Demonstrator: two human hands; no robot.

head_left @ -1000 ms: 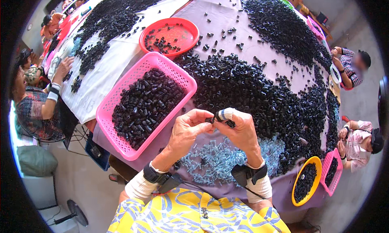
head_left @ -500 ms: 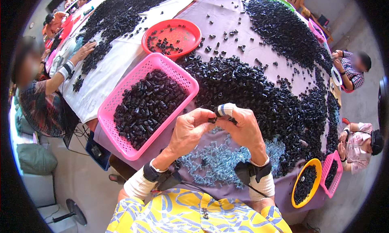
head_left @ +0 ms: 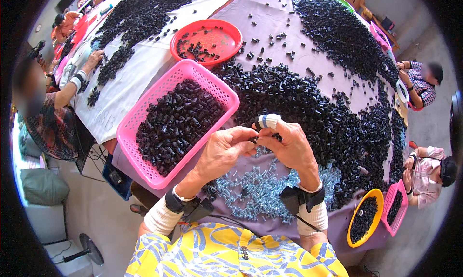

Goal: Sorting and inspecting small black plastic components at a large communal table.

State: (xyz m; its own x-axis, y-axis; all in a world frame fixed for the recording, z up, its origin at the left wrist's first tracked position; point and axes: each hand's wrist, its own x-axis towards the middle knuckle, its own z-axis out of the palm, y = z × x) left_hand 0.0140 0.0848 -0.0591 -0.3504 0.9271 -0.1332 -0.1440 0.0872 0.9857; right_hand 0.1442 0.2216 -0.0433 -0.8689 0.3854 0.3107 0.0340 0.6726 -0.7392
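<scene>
While both hands stay pinched together over heap of small silvery wire springs (head_left: 255,192), left hand (head_left: 223,151) and right hand (head_left: 285,143) now grip small black plastic piece (head_left: 252,140) lower, tape-wrapped finger (head_left: 266,121) raised; pink plastic basket (head_left: 144,168) just left.

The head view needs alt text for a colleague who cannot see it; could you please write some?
A person's left hand and right hand meet over a table, pinching a small black part. A pink basket of black parts sits left; pale springs lie beneath.

Pink basket (head_left: 144,127) of black parts (head_left: 178,122), red bowl (head_left: 226,36), purple tablecloth (head_left: 275,21), pale blue springs (head_left: 255,190)
</scene>
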